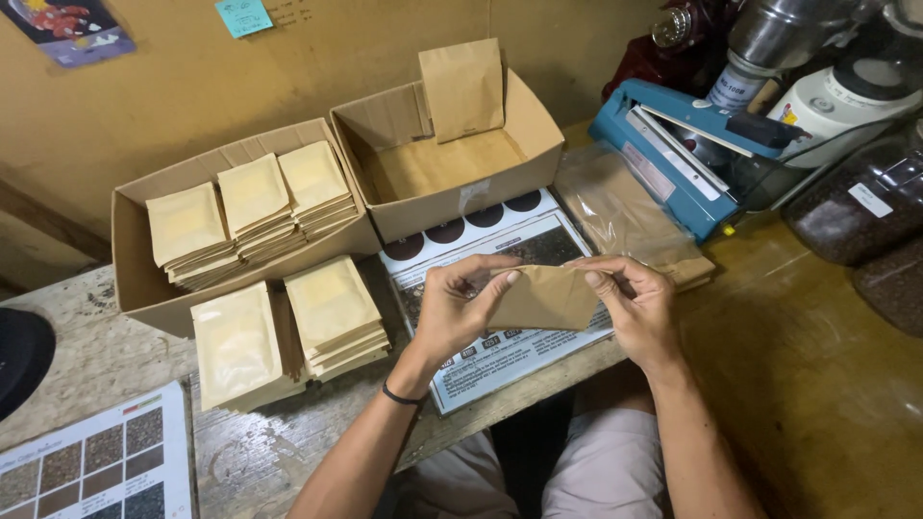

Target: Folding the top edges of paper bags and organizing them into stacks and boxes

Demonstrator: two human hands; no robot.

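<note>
Left hand (460, 312) and right hand (630, 306), at the tabletop (817, 384) near edge: both pinch one brown paper pouch (541, 298), apparently spreading its mouth; pouch stacks (288, 332) beside.

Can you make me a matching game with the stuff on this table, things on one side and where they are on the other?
Things:
1. brown paper pouch
2. blue heat sealer
3. stacks of cream packets
4. upright brown bag

Places:
A. in the left cardboard box
B. held between the left hand and the right hand
C. leaning in the right cardboard box
D. at the back right, beside the jars

Pairs: 1-B, 2-D, 3-A, 4-C
</note>
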